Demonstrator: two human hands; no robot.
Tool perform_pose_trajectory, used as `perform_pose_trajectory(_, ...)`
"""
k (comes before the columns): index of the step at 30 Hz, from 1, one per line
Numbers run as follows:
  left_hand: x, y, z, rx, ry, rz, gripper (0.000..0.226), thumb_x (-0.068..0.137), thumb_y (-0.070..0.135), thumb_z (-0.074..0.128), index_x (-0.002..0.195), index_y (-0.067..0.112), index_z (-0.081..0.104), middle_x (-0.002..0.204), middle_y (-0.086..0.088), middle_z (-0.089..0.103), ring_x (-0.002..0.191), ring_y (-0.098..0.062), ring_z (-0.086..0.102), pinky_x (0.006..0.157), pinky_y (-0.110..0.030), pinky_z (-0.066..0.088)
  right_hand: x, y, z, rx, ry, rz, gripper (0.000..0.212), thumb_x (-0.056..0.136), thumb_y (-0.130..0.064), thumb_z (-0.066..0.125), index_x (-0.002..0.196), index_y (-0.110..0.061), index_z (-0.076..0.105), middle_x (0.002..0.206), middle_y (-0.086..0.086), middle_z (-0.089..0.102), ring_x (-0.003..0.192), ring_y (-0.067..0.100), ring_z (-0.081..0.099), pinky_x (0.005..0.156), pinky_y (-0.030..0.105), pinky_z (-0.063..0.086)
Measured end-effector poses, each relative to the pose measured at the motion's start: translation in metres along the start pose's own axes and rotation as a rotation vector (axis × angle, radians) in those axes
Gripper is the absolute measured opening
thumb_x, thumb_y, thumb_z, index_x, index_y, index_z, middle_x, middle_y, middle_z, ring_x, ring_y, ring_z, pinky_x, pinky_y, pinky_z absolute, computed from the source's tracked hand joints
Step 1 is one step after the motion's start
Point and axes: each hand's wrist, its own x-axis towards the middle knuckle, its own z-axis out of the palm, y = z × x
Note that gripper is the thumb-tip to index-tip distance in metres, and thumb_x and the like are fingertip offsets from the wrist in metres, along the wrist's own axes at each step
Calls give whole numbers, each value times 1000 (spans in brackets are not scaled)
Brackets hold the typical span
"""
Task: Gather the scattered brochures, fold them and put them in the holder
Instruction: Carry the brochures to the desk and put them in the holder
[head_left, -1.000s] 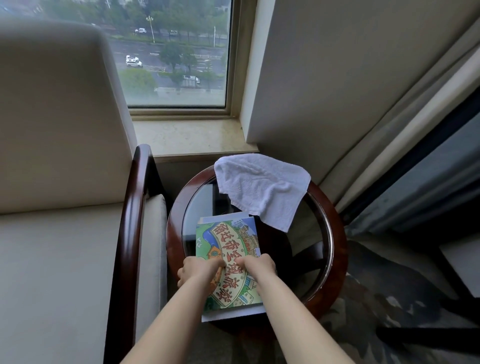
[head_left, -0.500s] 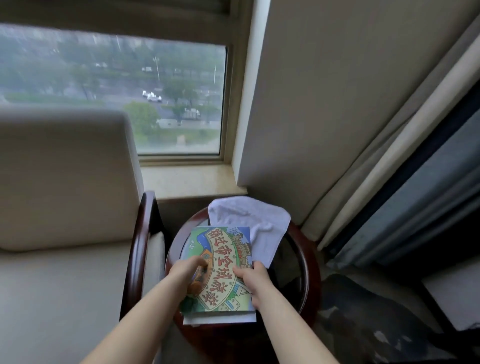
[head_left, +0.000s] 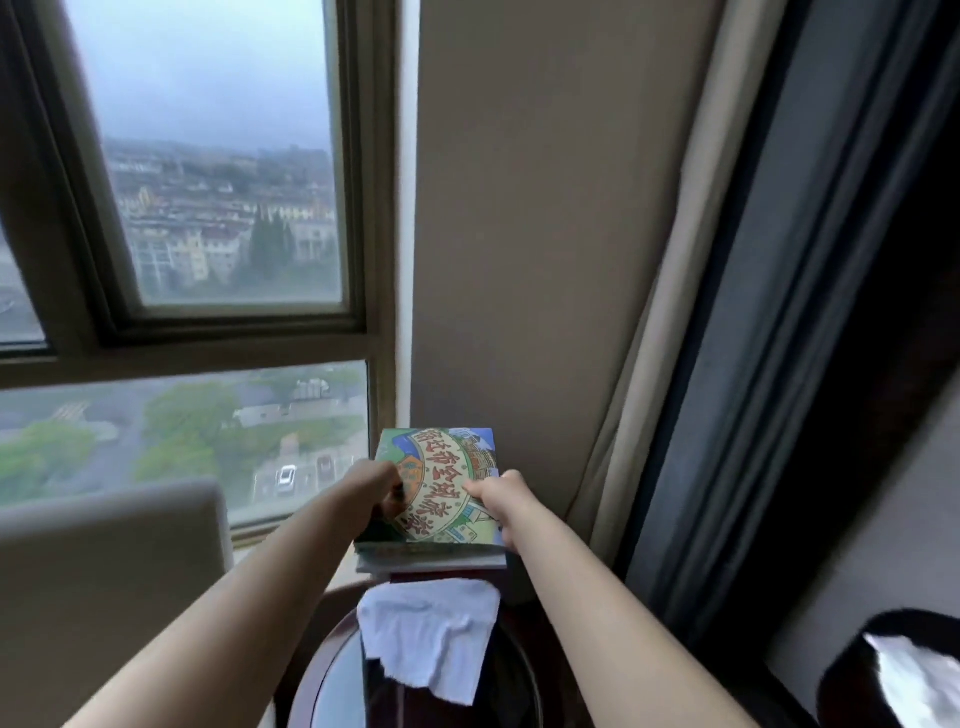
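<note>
I hold a stack of brochures (head_left: 441, 483) up in the air in front of the wall, above the round table. The top one has a green illustrated cover with red Chinese characters; white sheets show under its near edge. My left hand (head_left: 371, 486) grips the stack's left edge, and my right hand (head_left: 496, 493) grips its right edge. No holder is in view.
A white towel (head_left: 428, 631) lies on the round glass-topped side table (head_left: 322, 670) with a dark wood rim below the stack. A beige armchair back (head_left: 104, 571) stands at left, a window behind, curtains (head_left: 727, 312) at right.
Both hands have lifted the brochure stack off the table and raised it well above the towel. The view has tilted upward toward the window and wall.
</note>
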Motion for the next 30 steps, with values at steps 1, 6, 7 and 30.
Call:
perform_pose_trajectory(1, -8, 13, 1, 7, -18, 24, 13, 89, -2, 40, 91, -8, 52, 64, -17, 49, 51, -28, 49, 49, -31, 46, -8, -11, -6, -8, 22, -18, 46, 93, -8, 60, 131, 2, 37, 131, 23, 54, 117, 36, 60, 99, 50, 50)
perform_pose_trajectory(6, -40, 55, 7, 15, -87, 85, 15, 90, -1, 39, 100, -5, 49, 73, -18, 51, 62, -28, 53, 70, -39, 50, -38, -45, -31, 10, 96, -62, 50, 93, -10, 60, 134, 0, 34, 136, 20, 50, 121, 34, 57, 101, 45, 49)
perform_pose_trajectory(7, -45, 60, 9, 18, -97, 91, 13, 90, -2, 39, 97, -6, 49, 69, -17, 50, 59, -27, 52, 65, -38, 50, -42, -48, -36, 13, 108, -68, 49, 93, -9, 60, 134, 0, 34, 136, 20, 50, 121, 34, 57, 101, 44, 49)
perform_pose_trajectory(30, -126, 132, 85, 170, -332, 258, 11, 90, 2, 51, 96, -5, 56, 87, -20, 65, 65, -29, 64, 51, -30, 51, -124, -75, -141, 148, 398, -108, 52, 92, -5, 60, 136, -2, 34, 138, 22, 50, 121, 36, 57, 100, 49, 49)
